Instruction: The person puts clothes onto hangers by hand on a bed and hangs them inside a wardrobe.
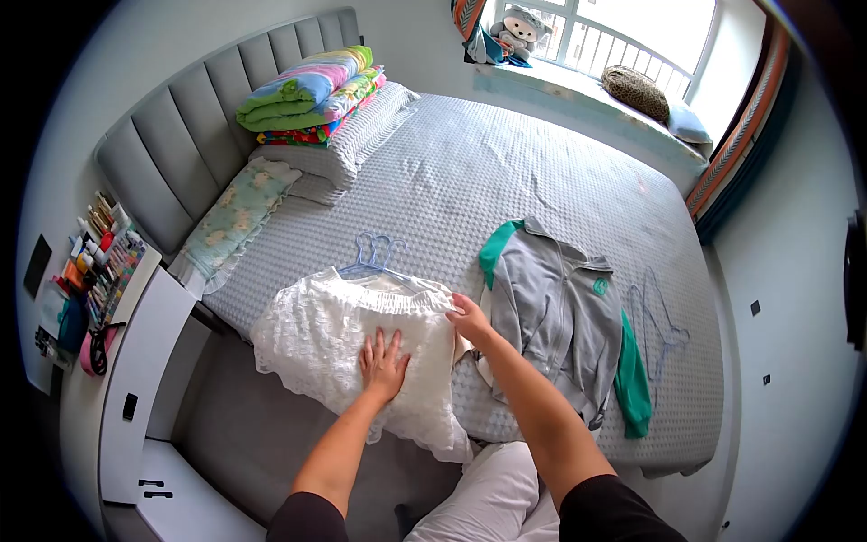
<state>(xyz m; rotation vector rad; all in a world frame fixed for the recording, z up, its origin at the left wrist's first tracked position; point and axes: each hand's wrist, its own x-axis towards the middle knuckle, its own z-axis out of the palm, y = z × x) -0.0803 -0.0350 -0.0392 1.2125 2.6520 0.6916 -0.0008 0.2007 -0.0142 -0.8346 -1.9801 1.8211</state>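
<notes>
A white lacy garment [316, 330] with a gathered waistband lies over the near edge of the bed, its lower part hanging down. My left hand [384, 368] rests flat on its middle with the fingers spread. At the garment's upper right corner, my right hand [468, 320] has its fingers closed on the waistband's end. Light blue hangers [372, 256] stick out above the waistband. Right of my right hand, a grey zip jacket [551, 307] with green sleeves lies on the bed.
Two more hangers [657, 330] lie right of the jacket. Folded colourful quilts [307, 90] sit on a pillow by the headboard [212, 99]. A desk [149, 334] with pens and bottles stands at the left. A plush toy [519, 34] and cushions are on the windowsill.
</notes>
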